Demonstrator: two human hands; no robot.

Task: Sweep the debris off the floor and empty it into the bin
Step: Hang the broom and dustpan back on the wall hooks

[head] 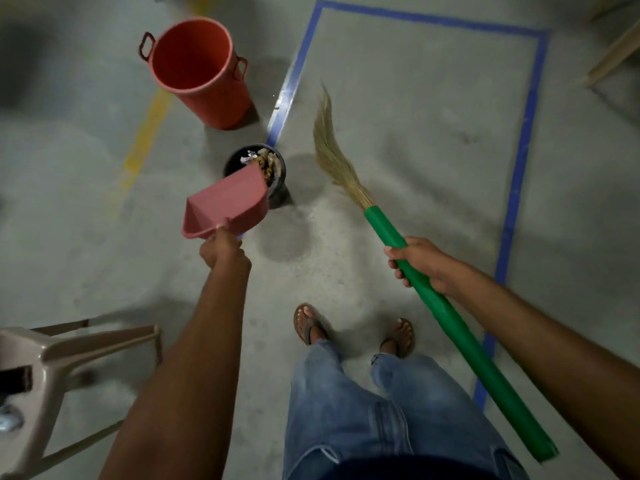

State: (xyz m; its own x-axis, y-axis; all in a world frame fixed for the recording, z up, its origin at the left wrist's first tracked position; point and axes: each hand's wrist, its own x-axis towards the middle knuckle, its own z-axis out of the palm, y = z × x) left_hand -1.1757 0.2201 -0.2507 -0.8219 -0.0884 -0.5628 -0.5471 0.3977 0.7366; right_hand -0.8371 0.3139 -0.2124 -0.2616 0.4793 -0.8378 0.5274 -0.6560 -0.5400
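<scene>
Now, tipping step. Lower frame: my feet stand planted. Right of centre, my right hand is wrapped round the broom, whose bristles point up-frame, apparently off the floor. Left of centre, my left hand pinches the dustpan by its near edge, its lip tilted over the bin. Debris shows inside the bin. Judgement: keep the lip low and inside the rim, tilt slowly, tap once so dust drops in, not beside. Upper left: red bucket, apart, not needed.
</scene>
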